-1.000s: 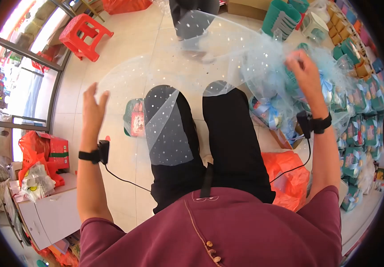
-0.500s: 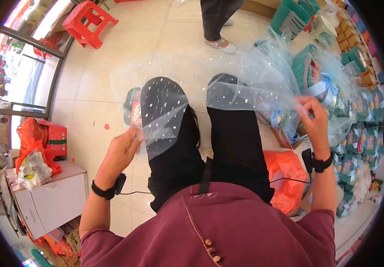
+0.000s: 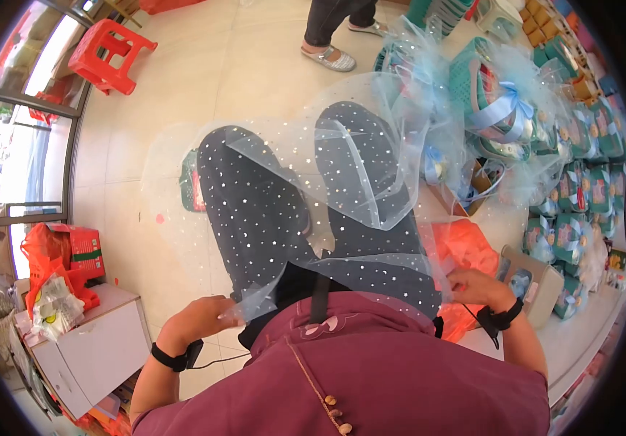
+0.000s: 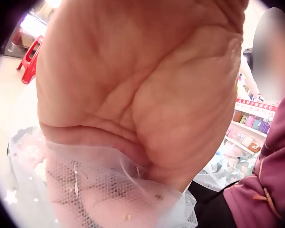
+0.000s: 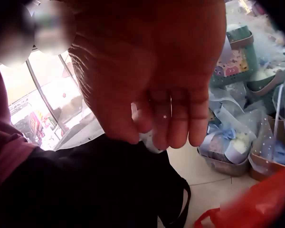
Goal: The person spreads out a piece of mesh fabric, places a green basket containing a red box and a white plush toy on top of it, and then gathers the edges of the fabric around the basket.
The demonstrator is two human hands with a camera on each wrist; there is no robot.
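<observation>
Across the person's lap lay a sheet of pale blue tulle point(image 3: 342, 167) with small silver dots, covering both legs in black trousers point(image 3: 255, 211) from the waist to beyond the knees. The left hand point(image 3: 200, 320) was low, beside the left hip, and its fingers pinched the near left edge of the tulle; the left wrist view showed the net bunched under the palm. The right hand point(image 3: 473, 285) was at the right hip, with curled fingers gripping the near right edge of the same sheet, as the right wrist view also showed. Between the two hands the near edge ran just in front of the maroon shirt point(image 3: 371, 378). To the right of the knees stood gift baskets point(image 3: 502, 109) wrapped in tulle with blue ribbons, and an orange plastic bag point(image 3: 462, 251) lay near the right hand. A red stool point(image 3: 106, 54) stood far to the left on the floor.
</observation>
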